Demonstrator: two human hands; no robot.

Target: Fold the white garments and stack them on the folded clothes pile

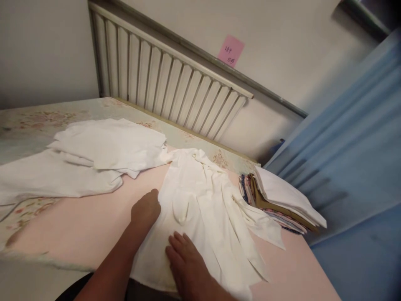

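Note:
A white long shirt [188,209] lies spread in front of me, its collar end toward the wall and its hem near my body. One sleeve [266,228] stretches out to the right, and loose creases run down the shirt's right half. My left hand [146,207] is closed at the left side edge of the shirt, with the fingertips pinching the cloth. Lower down, my right hand [184,259] rests flat on the front of the shirt, its fingers stretched out toward the far left.
White garments [115,144] lie in a loose pile at the left. On the right stands a folded stack of clothes [285,196], white on top. Beneath is a pink pad [125,209] over a floral cloth [46,119]. A radiator [166,75] and a blue curtain [354,142] border the table.

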